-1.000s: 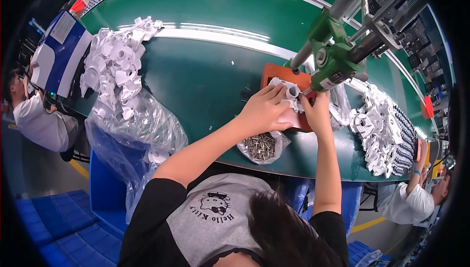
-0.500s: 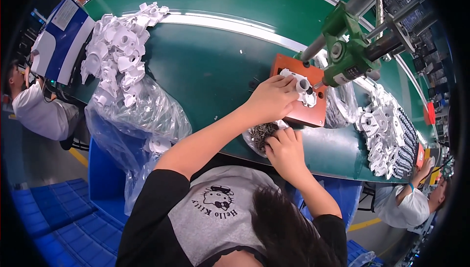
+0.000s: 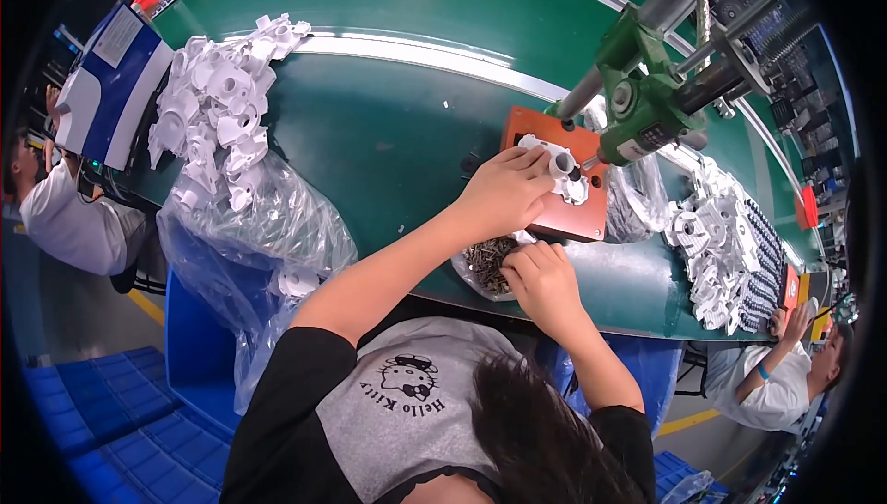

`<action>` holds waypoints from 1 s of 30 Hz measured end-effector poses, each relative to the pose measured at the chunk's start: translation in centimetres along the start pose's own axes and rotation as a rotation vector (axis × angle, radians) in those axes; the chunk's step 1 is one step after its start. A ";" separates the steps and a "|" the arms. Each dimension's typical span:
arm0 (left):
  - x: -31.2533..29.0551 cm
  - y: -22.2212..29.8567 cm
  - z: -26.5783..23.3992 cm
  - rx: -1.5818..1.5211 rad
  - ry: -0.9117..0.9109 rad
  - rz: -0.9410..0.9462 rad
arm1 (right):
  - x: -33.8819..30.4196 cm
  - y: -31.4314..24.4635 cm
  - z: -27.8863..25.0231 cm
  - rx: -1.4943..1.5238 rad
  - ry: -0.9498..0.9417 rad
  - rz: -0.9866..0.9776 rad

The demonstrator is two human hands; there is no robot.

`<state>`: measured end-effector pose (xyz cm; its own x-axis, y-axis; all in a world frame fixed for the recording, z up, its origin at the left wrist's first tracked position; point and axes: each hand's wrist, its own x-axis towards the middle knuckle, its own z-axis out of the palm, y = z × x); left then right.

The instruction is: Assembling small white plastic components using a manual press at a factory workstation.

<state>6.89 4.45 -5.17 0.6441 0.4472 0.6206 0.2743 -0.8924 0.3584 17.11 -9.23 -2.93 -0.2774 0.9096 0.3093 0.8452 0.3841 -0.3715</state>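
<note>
A white moulded plastic part (image 3: 561,164) with a round tube sits on the orange fixture block (image 3: 577,216). My left hand (image 3: 504,192) is closed over the part's left side, its fingers bent onto it. Just below the block, a clear plastic bag (image 3: 473,278) holds many small metal pins (image 3: 488,259). At the right edge of these pins is my right hand (image 3: 543,284), thumb and fingers drawn together. Whatever is between its fingertips is hidden. The green press head (image 3: 637,121) hangs over the block's right side, its thin tip close to the white part.
White plastic parts (image 3: 222,102) are heaped on the green table at left, over a clear bag (image 3: 268,213) and blue bin (image 3: 199,338). More white parts (image 3: 711,245) lie at right. A blue-white machine (image 3: 115,88) stands far left. Seated people (image 3: 78,218) work at both sides.
The whole view has shifted slightly. My left hand stays on the white part, and my right hand remains by the pins with its fingers drawn in.
</note>
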 end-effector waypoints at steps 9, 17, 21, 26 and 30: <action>0.0 0.1 0.0 -0.006 -0.002 -0.015 | 1.1 2.1 -5.0 0.419 -0.006 0.319; 0.2 0.1 -0.2 0.001 -0.005 -0.002 | 2.8 8.5 -6.9 0.306 0.154 0.394; 0.1 0.1 -0.2 -0.041 0.006 -0.012 | 4.2 9.2 -5.4 0.475 0.289 0.500; 0.1 0.2 -0.5 -0.053 -0.037 -0.058 | 5.0 9.3 -4.2 0.536 0.320 0.575; 0.1 0.1 -0.5 -0.047 -0.036 -0.052 | 5.0 9.4 -3.9 0.469 0.358 0.568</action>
<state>6.62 4.41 -4.76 0.6555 0.4899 0.5747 0.2747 -0.8636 0.4228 25.49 -1.72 -1.47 0.3658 0.9100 0.1953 0.5123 -0.0217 -0.8586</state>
